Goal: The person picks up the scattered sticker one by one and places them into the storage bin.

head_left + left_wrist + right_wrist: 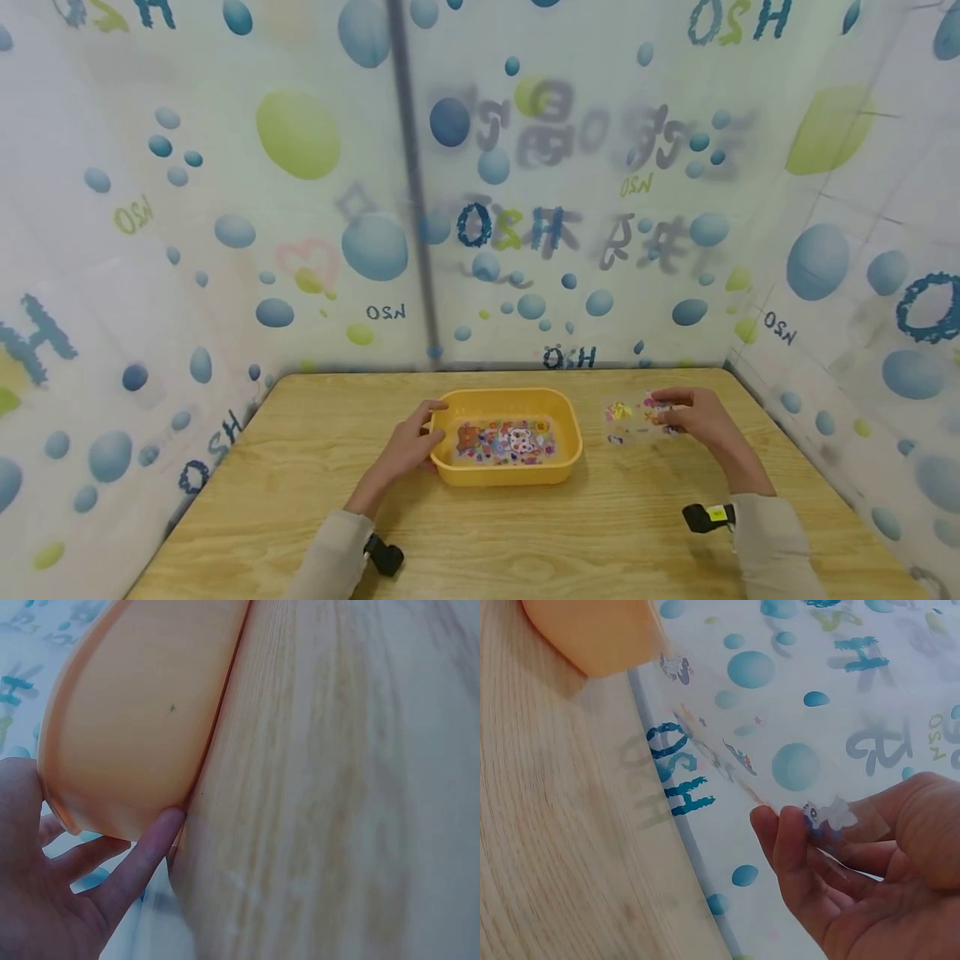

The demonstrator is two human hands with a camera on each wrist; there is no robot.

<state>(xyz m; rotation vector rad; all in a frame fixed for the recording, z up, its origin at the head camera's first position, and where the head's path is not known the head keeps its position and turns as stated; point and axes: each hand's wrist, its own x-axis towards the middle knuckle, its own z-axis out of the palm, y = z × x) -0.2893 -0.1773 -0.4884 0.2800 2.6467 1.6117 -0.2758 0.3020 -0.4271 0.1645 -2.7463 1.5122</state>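
Note:
A yellow plastic basin [504, 476] stands on the wooden table, with colourful stickers [506, 440] lying in it, a bear and a white animal figure among them. My left hand [411, 439] grips the basin's left end. In the left wrist view, fingers [142, 855] reach along the basin's outer wall [142, 720], one touching near its bottom edge. To the right of the basin, my right hand [697, 418] pinches a clear sticker sheet [621, 414] by its right side, held above the table. The right wrist view shows cartoon pony figures on this transparent sheet [742, 757].
The light wooden table [502, 542] runs up to a pale curtain [495, 333] printed with blue and green drops, which also hangs on both sides. Black wrist cameras [384, 556] are strapped over the sleeves.

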